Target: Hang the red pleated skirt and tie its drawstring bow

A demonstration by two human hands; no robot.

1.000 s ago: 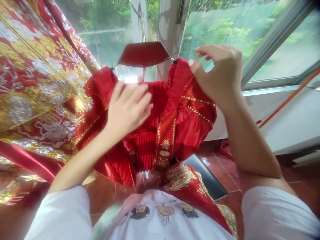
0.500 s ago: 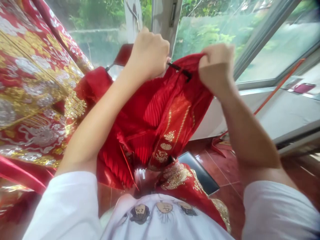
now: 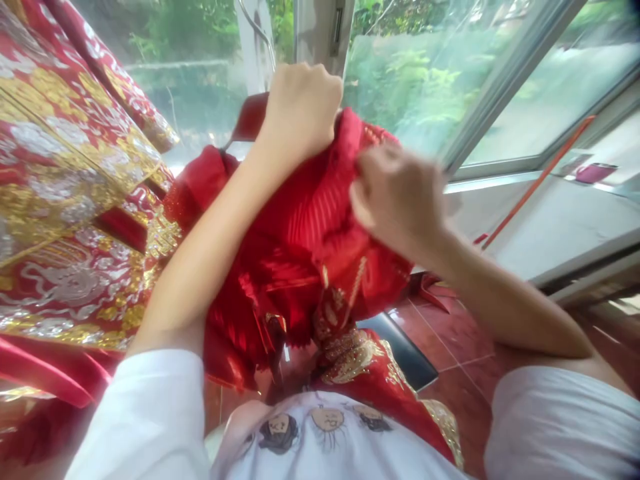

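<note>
My left hand [image 3: 303, 107] is closed around the top of a clothes hanger [image 3: 251, 117], whose dark reddish shoulder shows at its left. From the hanger hangs a red embroidered garment [image 3: 295, 220] with pleated red cloth and gold beadwork. To the right, my right hand [image 3: 403, 197] is slightly blurred, its fingers curled on the garment's right shoulder. The hanger's right arm is hidden under the red cloth. Lower down, a gold-patterned red piece of cloth [image 3: 375, 363] lies close to my body.
A red, gold and silver brocade costume [image 3: 65, 200] hangs at the left. Windows [image 3: 415, 80] stand behind the garment. A thin orange pole [image 3: 540, 183] leans at the right. A dark flat panel [image 3: 405, 350] lies on the red tiled floor [image 3: 465, 327].
My right hand has moved left and down, bringing the garment's shoulder over the hanger's black right arm, which was bare before. My left hand keeps its grip.
</note>
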